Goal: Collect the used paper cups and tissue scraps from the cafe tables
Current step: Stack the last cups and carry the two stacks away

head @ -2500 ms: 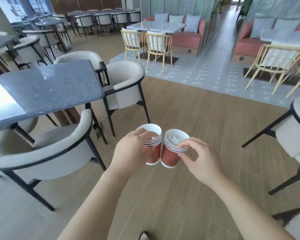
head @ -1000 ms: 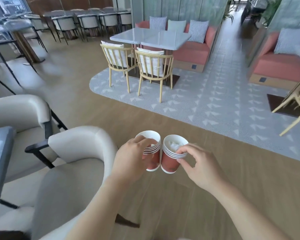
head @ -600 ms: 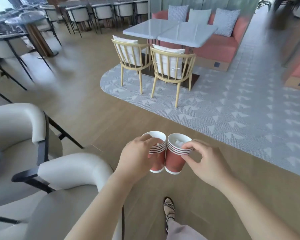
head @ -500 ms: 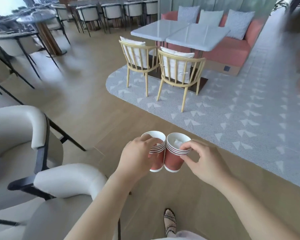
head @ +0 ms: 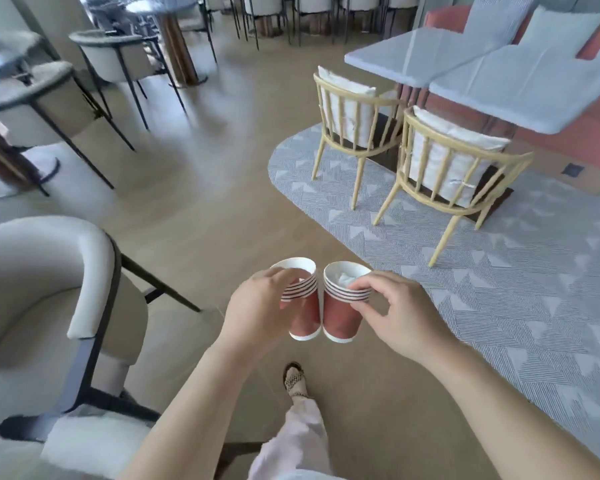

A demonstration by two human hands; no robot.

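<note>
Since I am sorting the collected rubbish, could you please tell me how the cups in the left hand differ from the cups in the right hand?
The right cups hold crumpled white tissue; the left cups look empty inside. The left hand wraps the left cups' side, while the right hand pinches the right cups' rim. Both are upright red paper cups with striped white rims, held side by side.
</note>
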